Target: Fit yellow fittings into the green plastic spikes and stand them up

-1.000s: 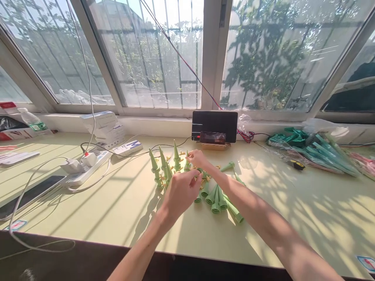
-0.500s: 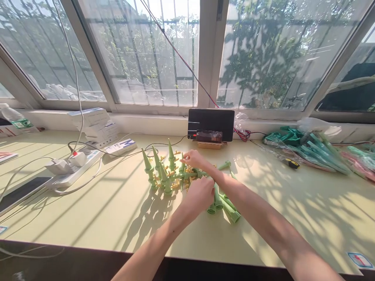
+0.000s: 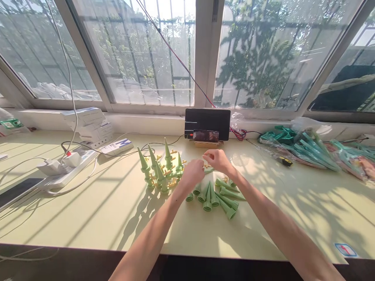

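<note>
Sunlight streaks the pale table (image 3: pixel 88 222) below broad windows (image 3: pixel 146 58).

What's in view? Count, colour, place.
Upright cones: at least five, green, centre
Pegs: several, yellow, among upright cones
Loose cones: several, green, centre
Table: one, yellow, foreground
Tablet: one, black, back
Phone: one, dark, back
Stand: one, brown, back
Flat device: one, dark, left
Power strip: one, white, left
Plugs: several, white, left
Boxes: several, white, left
Bottle: one, clear, left
Plastic bags: several, green, pink, right
Tool: one, yellow and black, right
Sticker: one, red and blue, front right
Cables: several, mixed, left and back
Windows: several, grey frames, back
Left hand: one, bare, centre
Right hand: one, bare, centre
</note>
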A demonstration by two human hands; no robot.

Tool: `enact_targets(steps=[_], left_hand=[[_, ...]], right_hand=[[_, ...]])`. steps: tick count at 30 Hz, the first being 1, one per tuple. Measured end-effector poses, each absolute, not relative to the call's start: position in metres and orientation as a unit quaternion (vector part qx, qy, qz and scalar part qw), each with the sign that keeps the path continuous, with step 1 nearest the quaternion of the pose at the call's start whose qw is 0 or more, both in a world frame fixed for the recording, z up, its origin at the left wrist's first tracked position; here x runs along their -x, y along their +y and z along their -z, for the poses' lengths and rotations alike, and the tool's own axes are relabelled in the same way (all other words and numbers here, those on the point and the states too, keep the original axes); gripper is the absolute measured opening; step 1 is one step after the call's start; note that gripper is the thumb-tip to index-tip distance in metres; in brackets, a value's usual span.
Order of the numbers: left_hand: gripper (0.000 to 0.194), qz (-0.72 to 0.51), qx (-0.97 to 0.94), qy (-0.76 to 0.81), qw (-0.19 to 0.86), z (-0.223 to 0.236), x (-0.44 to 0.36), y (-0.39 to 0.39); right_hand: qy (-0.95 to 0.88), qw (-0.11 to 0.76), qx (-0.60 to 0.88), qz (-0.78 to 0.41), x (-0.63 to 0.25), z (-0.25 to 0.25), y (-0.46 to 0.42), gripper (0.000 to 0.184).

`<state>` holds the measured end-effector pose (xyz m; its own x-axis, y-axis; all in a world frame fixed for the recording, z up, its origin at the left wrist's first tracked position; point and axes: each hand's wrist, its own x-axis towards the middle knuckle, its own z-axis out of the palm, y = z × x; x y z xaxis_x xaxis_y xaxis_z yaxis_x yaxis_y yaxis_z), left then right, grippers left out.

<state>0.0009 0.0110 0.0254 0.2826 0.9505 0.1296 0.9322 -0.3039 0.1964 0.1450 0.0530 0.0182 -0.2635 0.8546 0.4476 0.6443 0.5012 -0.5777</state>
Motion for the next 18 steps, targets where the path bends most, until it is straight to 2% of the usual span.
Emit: enact_targets(steps=[7,18], left_hand=[[0.025,-0.15,-0.786,0.6,0.021,-0.01,-0.003,0.022],[0.023,-0.134,-0.795,0.591,0.028,0.007,0.0,0.022]], right_hand=[[-0.762,0.39,0.515,-0.048,-0.2,0.018,0.027,0.03],[-0.735,0.367,0.57,-0.04,-0.215,0.031,0.033,0.023]])
